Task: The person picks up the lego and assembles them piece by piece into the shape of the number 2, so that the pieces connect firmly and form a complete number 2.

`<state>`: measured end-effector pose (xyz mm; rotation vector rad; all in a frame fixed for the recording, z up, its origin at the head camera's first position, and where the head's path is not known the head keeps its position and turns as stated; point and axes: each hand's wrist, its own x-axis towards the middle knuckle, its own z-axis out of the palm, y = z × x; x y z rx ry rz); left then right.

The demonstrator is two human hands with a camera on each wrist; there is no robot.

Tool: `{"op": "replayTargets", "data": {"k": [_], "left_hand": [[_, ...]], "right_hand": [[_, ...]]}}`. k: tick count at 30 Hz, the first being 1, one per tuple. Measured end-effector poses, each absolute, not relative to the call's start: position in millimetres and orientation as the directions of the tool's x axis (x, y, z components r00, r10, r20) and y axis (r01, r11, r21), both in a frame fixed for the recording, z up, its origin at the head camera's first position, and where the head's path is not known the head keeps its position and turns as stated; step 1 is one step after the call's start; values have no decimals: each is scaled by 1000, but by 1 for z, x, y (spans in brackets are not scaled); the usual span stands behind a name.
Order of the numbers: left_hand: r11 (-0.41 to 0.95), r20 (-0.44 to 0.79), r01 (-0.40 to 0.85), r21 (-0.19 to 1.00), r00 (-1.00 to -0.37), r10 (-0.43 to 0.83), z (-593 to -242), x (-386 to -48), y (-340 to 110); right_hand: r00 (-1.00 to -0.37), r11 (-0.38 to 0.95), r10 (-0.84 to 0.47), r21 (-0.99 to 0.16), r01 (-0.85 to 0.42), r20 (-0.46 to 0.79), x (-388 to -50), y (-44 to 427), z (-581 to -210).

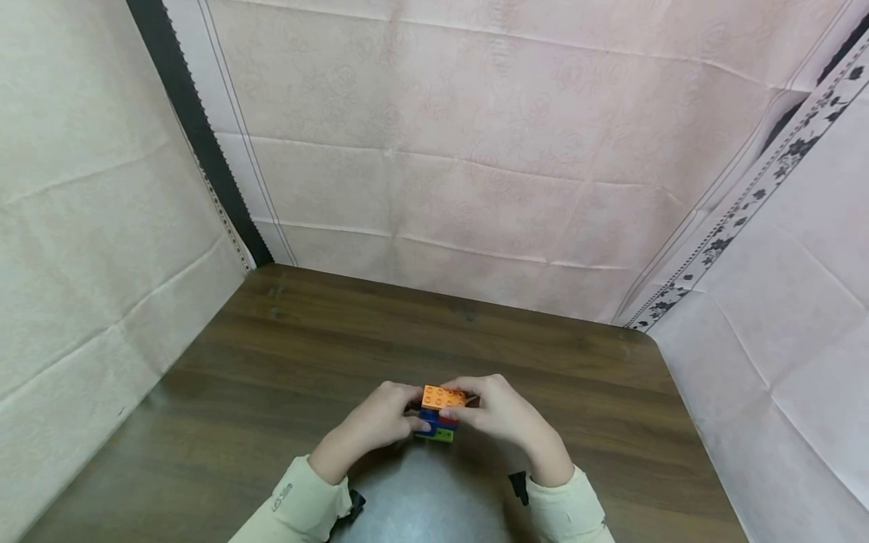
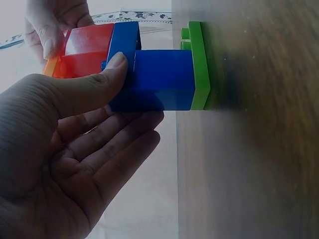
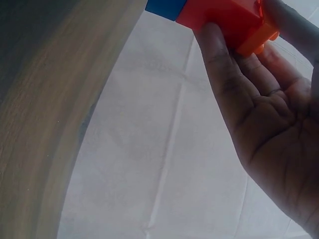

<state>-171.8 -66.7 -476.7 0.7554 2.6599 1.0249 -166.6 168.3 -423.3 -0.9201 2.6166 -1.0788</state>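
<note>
A stack of toy building bricks stands on the wooden table between the two hands. An orange brick (image 1: pixel 441 397) with studs tops it. Beneath come red bricks (image 2: pixel 89 42), then blue bricks (image 2: pixel 164 79), and a thin green brick (image 2: pixel 199 69) forms the base. My left hand (image 1: pixel 382 415) pinches the blue part from the left, thumb on the near side and fingers behind. On the right, my right hand (image 1: pixel 498 411) grips the upper part, around the orange brick and a red brick (image 3: pixel 224 17). Its fingers partly cover the red bricks in the head view.
The brown wooden table (image 1: pixel 380 332) extends around the stack. Pale cloth walls (image 1: pixel 475 151) enclose it at the back, left and right. Black straps show at both sleeve cuffs (image 1: pixel 305 494).
</note>
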Motion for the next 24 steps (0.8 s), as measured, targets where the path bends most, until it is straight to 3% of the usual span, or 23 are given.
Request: {"op": "replayTargets", "data": {"k": [7,16,24], "left_hand": [[626,1,393,674,-847,531,-475,-172,-66],[619,43,413,668,-852,522,-475,-170,-66],[617,31,400,677,-854,519,-475,-169,-65]], "right_hand": [[-799,550,-598,-689,-471,68,-166,168,-422],[-769,595,-628,-561,-576,123,-163,160,-421],[-767,585,-628,-571,-576,131,-163,162,-421]]}}
